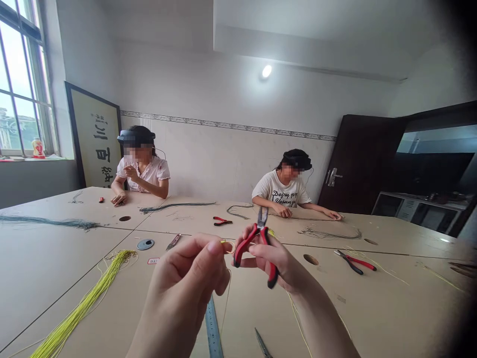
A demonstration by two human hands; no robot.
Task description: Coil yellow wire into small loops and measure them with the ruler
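My left hand [188, 278] is raised over the table, its thumb and forefinger pinched on a thin yellow wire [228, 244] that loops at the fingertips and trails down. My right hand [278, 261] grips red-handled pliers [257, 241], jaws pointing up, just to the right of the wire loop. The two hands nearly touch. A bundle of yellow wires [85, 303] lies on the table at the left.
A steel ruler [213, 328] and a metal tool [263, 343] lie below my hands. More red pliers [356, 262] [222, 221], a small cutter [173, 241], and dark wire bundles [48, 222] rest on the beige table [391, 308]. Two persons sit across, working.
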